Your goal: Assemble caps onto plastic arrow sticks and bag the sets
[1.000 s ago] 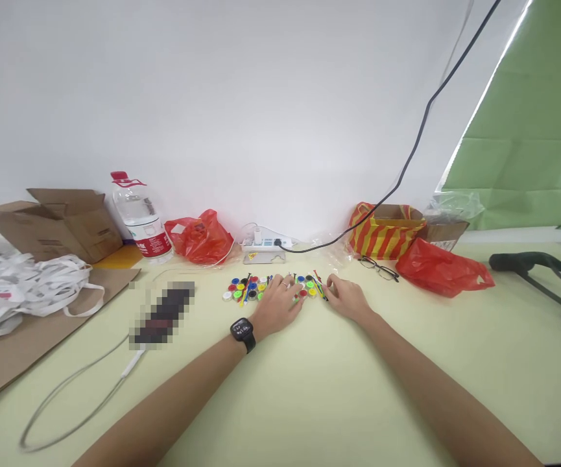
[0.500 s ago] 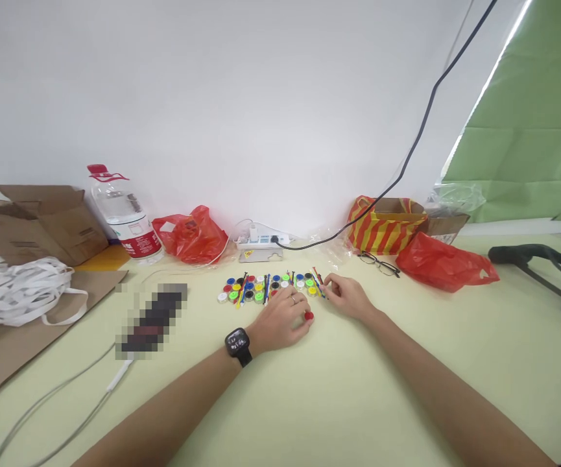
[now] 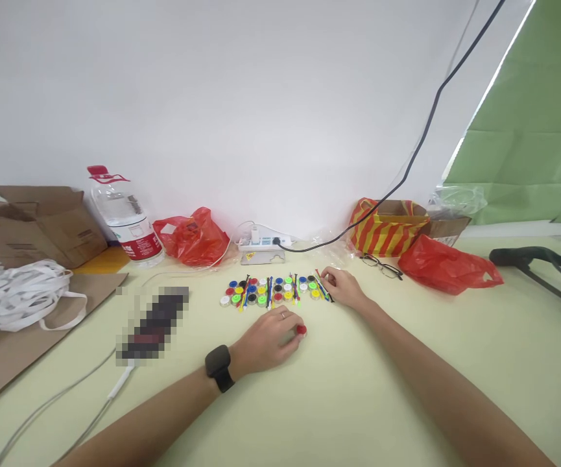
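Left grip pinches red disc, apart from near edge of colored discs; right grip, can't tell

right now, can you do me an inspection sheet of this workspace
Surface: pale green table along a white wall.
Things at hand: coloured caps in rows, thin sticks laid between groups.
Clutter: bottle, eyeglasses, striped bag, cardboard box.
Left hand: touching a red cap in front of the rows; grip unclear.
Right hand: at the rightmost sticks; contact unclear.
Cables: black cable plugged into power strip; pale cable at left.
Surroundings: green curtain.
Other people: nothing seen.
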`<act>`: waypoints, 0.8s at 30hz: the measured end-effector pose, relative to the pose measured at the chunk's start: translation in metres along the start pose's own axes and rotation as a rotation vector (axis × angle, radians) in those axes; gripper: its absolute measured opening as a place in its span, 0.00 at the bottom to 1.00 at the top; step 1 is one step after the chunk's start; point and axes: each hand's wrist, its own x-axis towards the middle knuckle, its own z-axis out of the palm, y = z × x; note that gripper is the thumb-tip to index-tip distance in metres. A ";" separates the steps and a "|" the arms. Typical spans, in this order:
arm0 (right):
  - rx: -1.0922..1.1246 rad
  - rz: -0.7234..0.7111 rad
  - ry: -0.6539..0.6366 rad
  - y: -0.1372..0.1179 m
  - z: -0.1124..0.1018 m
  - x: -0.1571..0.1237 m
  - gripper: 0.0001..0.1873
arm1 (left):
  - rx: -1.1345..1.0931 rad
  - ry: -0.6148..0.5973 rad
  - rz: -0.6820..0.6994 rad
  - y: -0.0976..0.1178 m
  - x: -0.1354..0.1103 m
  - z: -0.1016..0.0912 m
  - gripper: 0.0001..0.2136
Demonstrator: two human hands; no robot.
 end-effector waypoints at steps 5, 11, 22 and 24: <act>0.014 0.002 -0.010 0.005 0.003 0.001 0.07 | -0.031 -0.021 -0.009 -0.001 -0.002 -0.004 0.04; 0.036 -0.013 0.003 0.012 0.004 0.002 0.07 | -0.020 -0.009 0.013 -0.002 -0.002 0.000 0.05; 0.089 -0.059 0.306 0.004 0.001 -0.012 0.06 | -0.030 0.018 0.027 -0.007 -0.003 0.006 0.05; 0.114 -0.064 0.374 0.003 0.000 -0.013 0.06 | -0.047 0.021 0.014 -0.008 -0.003 0.006 0.05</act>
